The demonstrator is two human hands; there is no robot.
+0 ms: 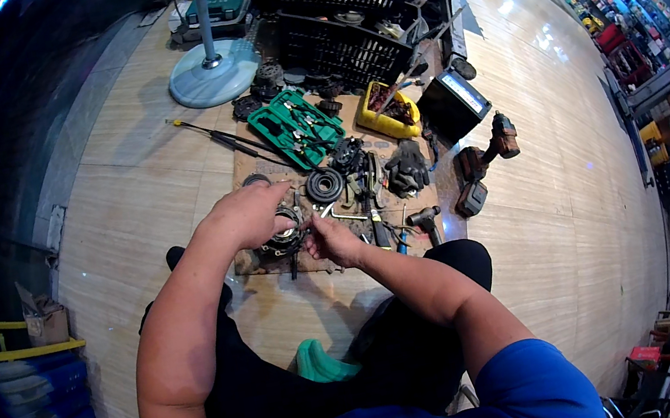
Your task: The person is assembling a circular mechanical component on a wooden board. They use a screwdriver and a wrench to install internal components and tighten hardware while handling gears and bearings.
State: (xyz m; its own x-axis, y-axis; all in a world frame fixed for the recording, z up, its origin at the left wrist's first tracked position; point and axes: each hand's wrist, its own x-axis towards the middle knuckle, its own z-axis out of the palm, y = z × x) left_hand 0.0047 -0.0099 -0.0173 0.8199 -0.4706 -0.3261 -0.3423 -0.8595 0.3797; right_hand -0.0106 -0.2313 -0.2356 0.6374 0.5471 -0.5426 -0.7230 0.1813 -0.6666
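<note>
My left hand (243, 217) reaches over a round dark metal part (284, 233) with a bright ring, its fingers curled against the part's upper side. Close to the same part, on its right, my right hand (334, 241) is closed with thumb and fingertips together. Whatever those fingertips pinch is too small to make out. Just beyond my hands lies a black ring-shaped pulley (325, 184). A cardboard sheet (262, 263) lies under these parts. An L-shaped wrench (347, 216) rests to the right of my right hand.
A hammer (425, 219), dark gloves (407, 168) and a green tool case (297, 129) surround the work. Farther out are a yellow container (388, 111), a black battery (457, 104), a cordless driver (487, 155), stacked black crates (348, 46) and a round stand base (214, 77).
</note>
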